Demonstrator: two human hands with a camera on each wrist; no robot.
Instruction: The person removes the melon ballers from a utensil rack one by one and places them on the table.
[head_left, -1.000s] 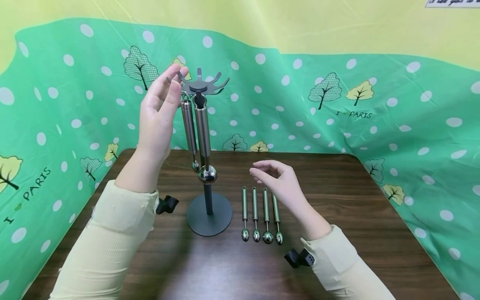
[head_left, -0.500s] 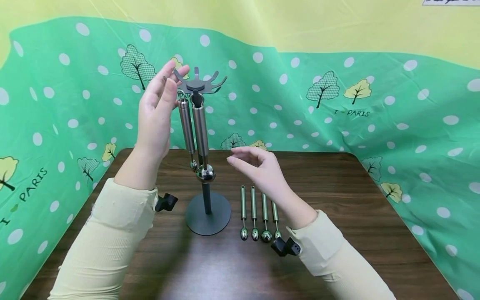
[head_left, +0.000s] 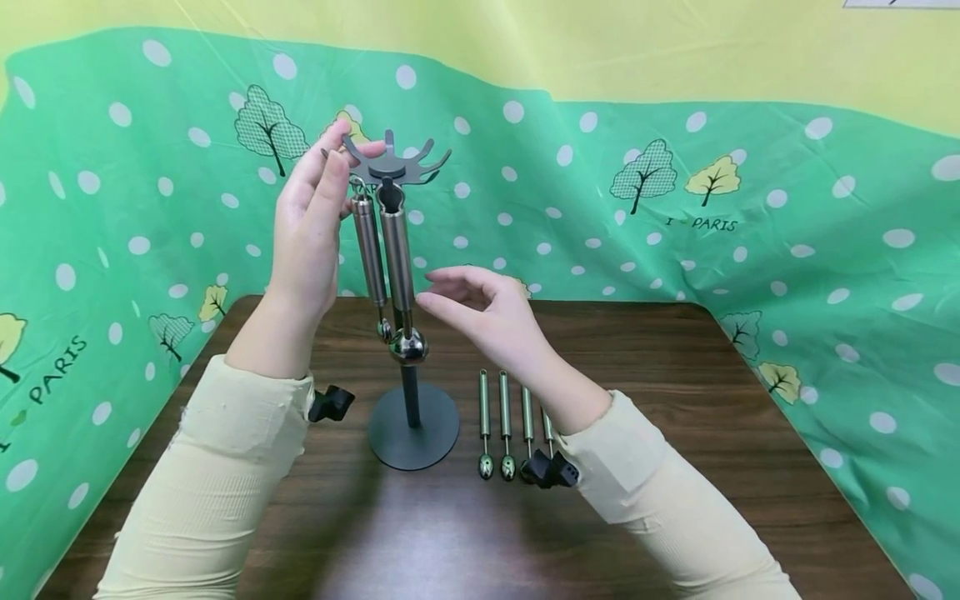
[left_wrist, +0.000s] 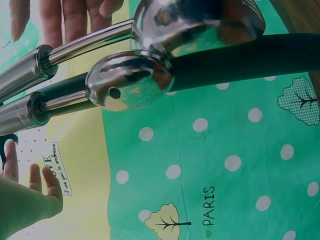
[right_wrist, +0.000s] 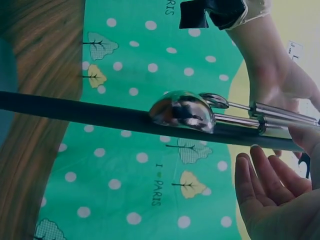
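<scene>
A dark grey utensil stand (head_left: 413,429) with a ring of curved hooks rises from a round base. My left hand (head_left: 303,217) is at its left-hand hooks, thumb in front and fingers curled behind. Two steel melon ballers hang there: a small one (head_left: 369,250) on the left, with a hole in its scoop, and a larger one (head_left: 397,258) beside it. My right hand (head_left: 495,312) is just right of the larger handle, thumb and fingers apart, holding nothing. In the right wrist view my right hand (right_wrist: 282,205) has its fingers close to the pole.
Several more melon ballers (head_left: 505,404) lie side by side on the dark wooden table (head_left: 675,383), right of the base; my right forearm partly hides them. A green and yellow patterned cloth (head_left: 570,192) hangs behind the table. Each wrist carries a black camera mount (head_left: 330,403).
My right hand has moved left and up, from above the lying melon ballers to beside the hanging larger one. My left hand stays at the hooks.
</scene>
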